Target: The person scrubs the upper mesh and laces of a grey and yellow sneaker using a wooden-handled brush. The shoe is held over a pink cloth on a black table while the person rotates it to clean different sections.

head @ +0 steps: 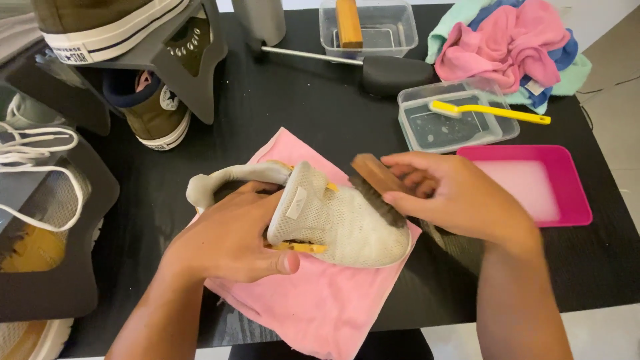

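A beige mesh sneaker (333, 220) without laces lies on a pink cloth (320, 300) on the black table. My left hand (230, 237) grips the shoe around its opening and tongue, the thumb resting near yellow lace loops. My right hand (453, 197) is closed on a wooden brush (377, 187), whose dark bristles press against the toe side of the shoe.
A pink tray (567, 193) of soapy water sits at right. Behind it a clear tub (413, 127) holds a yellow brush (493, 111). Another clear tub (393, 30) and a heap of cloths (513, 47) lie at the back. Olive sneakers (153, 113) stand on a rack at left, with white laces (33, 153).
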